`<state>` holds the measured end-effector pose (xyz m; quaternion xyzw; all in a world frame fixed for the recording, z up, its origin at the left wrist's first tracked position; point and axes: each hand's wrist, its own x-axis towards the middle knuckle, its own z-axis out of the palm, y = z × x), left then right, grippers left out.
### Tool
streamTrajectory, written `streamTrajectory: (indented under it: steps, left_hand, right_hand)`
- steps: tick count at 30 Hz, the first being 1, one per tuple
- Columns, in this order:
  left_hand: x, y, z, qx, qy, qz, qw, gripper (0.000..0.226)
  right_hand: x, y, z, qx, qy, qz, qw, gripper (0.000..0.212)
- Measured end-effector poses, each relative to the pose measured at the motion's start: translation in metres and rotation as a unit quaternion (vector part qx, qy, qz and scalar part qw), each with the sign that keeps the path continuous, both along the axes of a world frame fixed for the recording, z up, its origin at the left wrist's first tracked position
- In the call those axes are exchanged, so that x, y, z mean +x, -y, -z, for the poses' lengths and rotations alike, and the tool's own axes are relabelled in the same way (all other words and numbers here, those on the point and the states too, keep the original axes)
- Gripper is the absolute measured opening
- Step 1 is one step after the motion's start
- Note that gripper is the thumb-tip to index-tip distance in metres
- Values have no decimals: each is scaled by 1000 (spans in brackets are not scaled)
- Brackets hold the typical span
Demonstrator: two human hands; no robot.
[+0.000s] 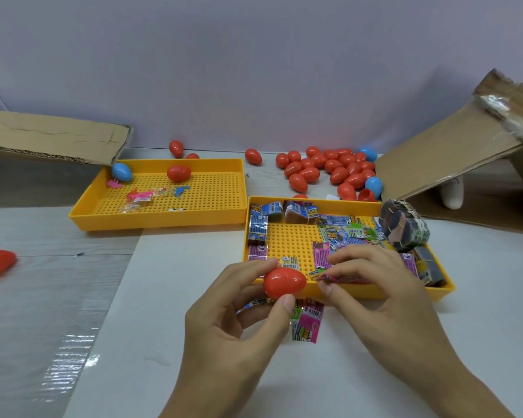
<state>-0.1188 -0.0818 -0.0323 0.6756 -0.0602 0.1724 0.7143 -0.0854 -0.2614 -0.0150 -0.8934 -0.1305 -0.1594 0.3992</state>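
Just in front of the near yellow tray [290, 242], low over the pale surface [175, 267], two bare hands work close together. The left hand [239, 333] holds a closed red plastic egg [284, 281] on its side, with the forefinger curled over the top and the thumb pressing from below. The right hand [384, 297] pinches a small folded printed leaflet [325, 276] between thumb and forefinger, just beside the egg's blunt end; its other fingers hang loosely curled.

The egg looks light, hollow and rigid, with a glossy shell that is probably slippery. A grip across its widest part, as here, seems safest. Any seam is hard to make out, so I cannot tell where it would split. The leaflet is thin, limp paper, easy to crease, and best held by its folded edge.

More loose leaflets [307, 322] lie flat on the surface under the hands, and many others fill the near tray. A banded bundle [403, 226] rests on that tray's far right rim. Farther back, a heap of red eggs [329, 170] with a few blue ones lies well apart from the hands. A second yellow tray [82, 217] to the left holds small toys.
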Motion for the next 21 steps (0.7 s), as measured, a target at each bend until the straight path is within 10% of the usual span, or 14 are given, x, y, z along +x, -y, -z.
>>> streamTrajectory:
  steps: [21]
  left_hand:
    - [-1,0,3,-11,13,41,999,24]
  right_hand:
    - [-17,-7,-24,340,-133,-101,926,20]
